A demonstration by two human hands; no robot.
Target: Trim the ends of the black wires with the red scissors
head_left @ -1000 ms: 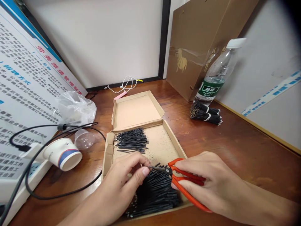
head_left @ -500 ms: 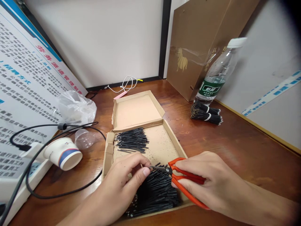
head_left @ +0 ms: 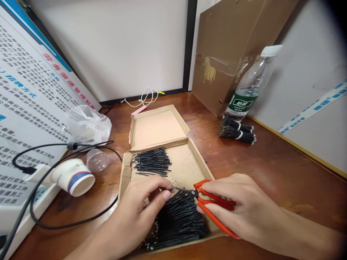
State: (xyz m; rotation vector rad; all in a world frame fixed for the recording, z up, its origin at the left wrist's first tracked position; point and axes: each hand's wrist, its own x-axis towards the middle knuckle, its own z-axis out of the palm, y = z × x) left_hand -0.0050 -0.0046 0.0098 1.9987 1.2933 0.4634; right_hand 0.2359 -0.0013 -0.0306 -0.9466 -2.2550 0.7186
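My left hand (head_left: 145,206) is closed in a pinch of thumb and forefinger above the near part of the shallow cardboard box (head_left: 197,155). A short black wire seems to be in the pinch, mostly hidden by the fingers. My right hand (head_left: 241,209) grips red-handled scissors (head_left: 217,200), fingers and thumb around the handles. The dark blade tips reach the left fingertips. Beneath the hands, a heap of short black wires (head_left: 181,220) fills the near end of the box. A smaller, neater row of black wires (head_left: 151,161) lies at its far left.
Two banded wire bundles (head_left: 238,131) lie by a water bottle (head_left: 244,94) at the right. On the left are a tipped paper cup (head_left: 73,177), a clear plastic cup (head_left: 98,160), a plastic bag (head_left: 89,124) and a looping black cable (head_left: 73,227). A brown carton (head_left: 217,54) stands behind.
The left fingertips have shifted slightly left, and the scissor tips have lifted a little at them. Both hands keep their grips, and the wires in the box look the same.
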